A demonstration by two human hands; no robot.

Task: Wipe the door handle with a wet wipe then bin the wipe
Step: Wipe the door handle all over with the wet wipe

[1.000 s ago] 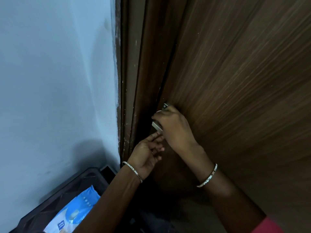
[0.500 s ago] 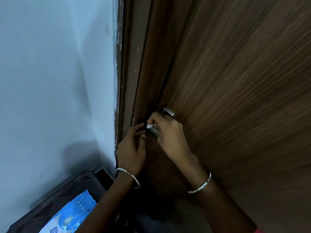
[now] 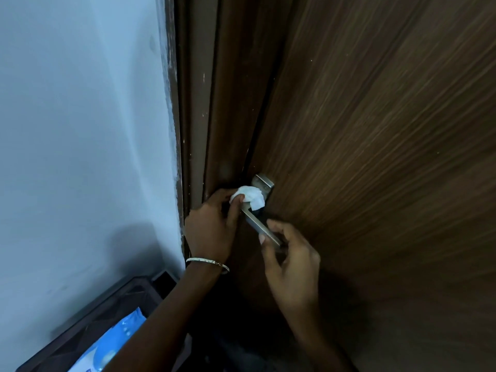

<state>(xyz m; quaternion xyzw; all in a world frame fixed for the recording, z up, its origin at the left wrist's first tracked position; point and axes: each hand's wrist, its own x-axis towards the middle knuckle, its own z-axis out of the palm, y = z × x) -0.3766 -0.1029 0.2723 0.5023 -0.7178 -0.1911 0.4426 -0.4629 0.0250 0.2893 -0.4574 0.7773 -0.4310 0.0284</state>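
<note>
Pressing the wet wipe [image 3: 249, 196] against the base of the door handle [image 3: 261, 226], I hold it bunched between the thumb and fingertips of my left hand [image 3: 212, 226], closed tight on the white wad right where the lever meets its metal plate. My right hand [image 3: 291, 267] is loosely curled and holds nothing — thumb and forefinger just pinch the free end of the lever to steady it. To do this well, I judge, I should fold the wipe around the bar rather than dab at it, then draw it down the whole length toward my right fingers, catching the underside and the plate too — the spots a palm touches most.

The door [image 3: 375, 157] is dark wood-grain, its frame [image 3: 198, 116] scuffed and flecked with pale paint where it meets the bluish wall [image 3: 80, 130]. Low on my left sits a dark crate [image 3: 118, 307] with a blue packet [image 3: 115, 342] in it, perhaps the wipes. I see no bin from here, so I will have to look for one.
</note>
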